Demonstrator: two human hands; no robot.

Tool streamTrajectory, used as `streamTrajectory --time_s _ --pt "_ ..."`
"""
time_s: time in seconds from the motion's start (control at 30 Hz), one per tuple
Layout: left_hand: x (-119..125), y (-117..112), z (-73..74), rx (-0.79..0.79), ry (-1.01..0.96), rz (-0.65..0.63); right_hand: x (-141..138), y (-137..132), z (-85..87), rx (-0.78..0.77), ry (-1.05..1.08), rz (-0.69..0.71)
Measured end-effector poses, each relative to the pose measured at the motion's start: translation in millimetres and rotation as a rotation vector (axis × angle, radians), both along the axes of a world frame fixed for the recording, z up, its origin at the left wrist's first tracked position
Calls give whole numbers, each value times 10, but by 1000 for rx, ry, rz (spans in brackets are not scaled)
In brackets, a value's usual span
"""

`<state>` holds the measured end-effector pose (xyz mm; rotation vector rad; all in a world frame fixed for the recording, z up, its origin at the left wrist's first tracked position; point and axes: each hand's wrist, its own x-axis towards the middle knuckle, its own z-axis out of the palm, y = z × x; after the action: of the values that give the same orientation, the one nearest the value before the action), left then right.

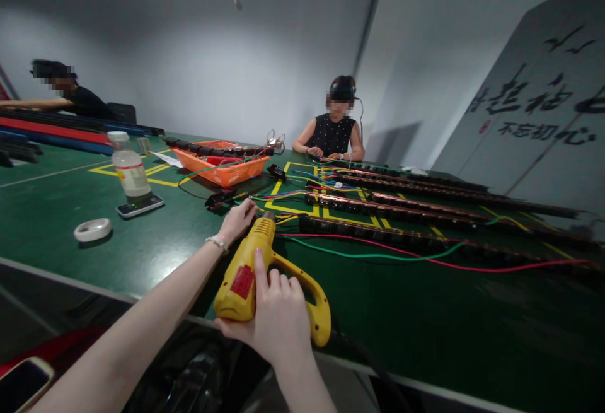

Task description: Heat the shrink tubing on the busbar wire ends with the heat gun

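Observation:
My right hand (283, 315) is closed around the body of a yellow heat gun (243, 256), with the index finger stretched along its top. The gun's dark nozzle (269, 215) points away from me, close to the fingers of my left hand (237, 222). Those fingers are pinched at the ends of thin yellow and green wires (285, 218); the exact grip is partly hidden. The wires run to the nearest long black strip (354, 230) on the green table. A red wire (416, 251) and a green wire (378, 257) lie in front of that strip.
More copper-coloured strips (401, 210) lie behind. An orange basket (227, 174) holds strips. Leftward are a bottle (132, 170), a phone (140, 206) and a white oval case (92, 231). One person (334, 135) sits opposite, another (85, 101) at far left.

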<state>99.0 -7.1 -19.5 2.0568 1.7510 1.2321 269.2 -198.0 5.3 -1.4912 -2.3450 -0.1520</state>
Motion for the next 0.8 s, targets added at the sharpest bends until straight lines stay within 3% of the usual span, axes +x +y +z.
streamTrajectory --time_s 0.2,0.37,0.8 --pt "-63 28 13 16 -112 -103 -136 60 2 13 21 57" --pt "-65 7 39 38 -143 -116 -126 47 44 -3 14 80" --pt "-62 8 -38 59 -31 9 201 110 57 30 -52 125"
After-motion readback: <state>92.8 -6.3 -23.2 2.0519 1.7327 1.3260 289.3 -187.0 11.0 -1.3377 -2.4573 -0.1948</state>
